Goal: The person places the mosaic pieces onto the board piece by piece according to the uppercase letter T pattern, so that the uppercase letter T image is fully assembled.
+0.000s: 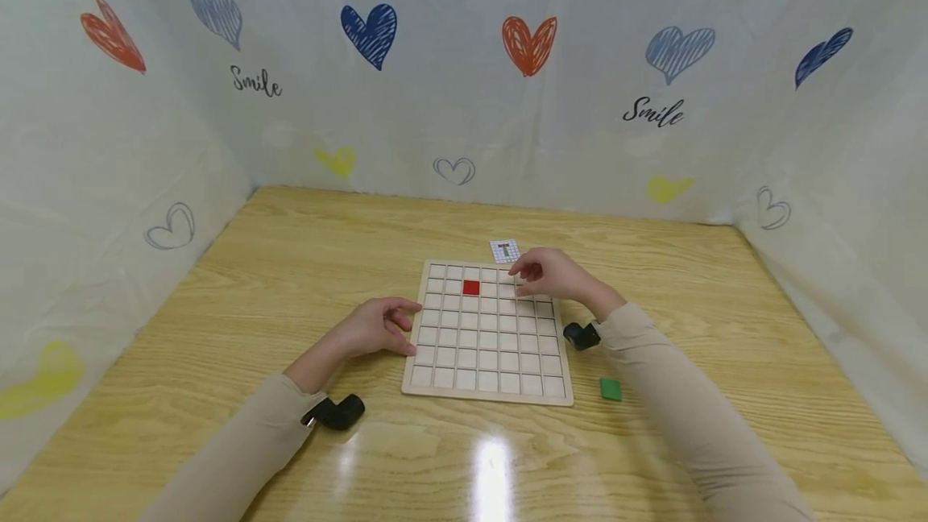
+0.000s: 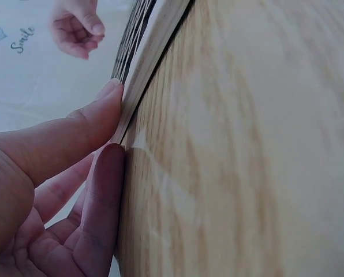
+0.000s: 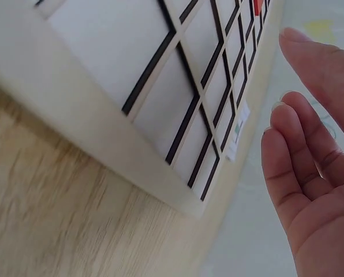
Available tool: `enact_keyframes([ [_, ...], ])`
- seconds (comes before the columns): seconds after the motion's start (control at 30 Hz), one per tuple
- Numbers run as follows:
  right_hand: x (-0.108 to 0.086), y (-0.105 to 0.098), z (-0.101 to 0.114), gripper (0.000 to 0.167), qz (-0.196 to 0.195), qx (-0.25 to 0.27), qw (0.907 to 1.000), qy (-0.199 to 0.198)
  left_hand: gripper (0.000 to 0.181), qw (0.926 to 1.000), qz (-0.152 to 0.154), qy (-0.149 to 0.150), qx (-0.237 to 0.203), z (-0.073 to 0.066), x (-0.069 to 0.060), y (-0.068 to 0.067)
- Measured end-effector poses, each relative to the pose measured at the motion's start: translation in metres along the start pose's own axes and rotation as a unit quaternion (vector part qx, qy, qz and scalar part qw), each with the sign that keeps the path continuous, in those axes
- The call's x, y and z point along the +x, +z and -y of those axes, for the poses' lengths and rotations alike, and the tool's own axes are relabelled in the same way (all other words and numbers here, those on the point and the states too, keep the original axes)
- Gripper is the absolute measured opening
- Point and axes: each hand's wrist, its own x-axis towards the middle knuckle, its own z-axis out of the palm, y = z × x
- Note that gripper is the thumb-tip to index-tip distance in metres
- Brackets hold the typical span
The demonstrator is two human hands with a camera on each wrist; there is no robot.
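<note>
A wooden grid board lies flat on the table, with one red square tile in a cell near its top. At the board's left edge, my left hand rests its thumb and a finger, spread apart; the left wrist view shows the thumb and fingers against the board's side. My right hand is above the board's upper right part, fingers loosely bent; in the right wrist view, nothing shows between the thumb and fingers. Behind the board lies a small card with a red and green T pattern.
A green square tile lies on the table right of the board, beside my right sleeve. Black wrist devices sit under both wrists. A white curtain with printed hearts surrounds the table's back and sides.
</note>
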Motion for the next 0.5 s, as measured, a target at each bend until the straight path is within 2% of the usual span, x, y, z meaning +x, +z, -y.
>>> enact_keyframes([
  [0.5, -0.016, -0.004, -0.016, 0.023, -0.020, 0.003, 0.9995, 0.022, 0.065, 1.0000, 0.000, 0.004, 0.005, 0.000, 0.000, 0.000],
])
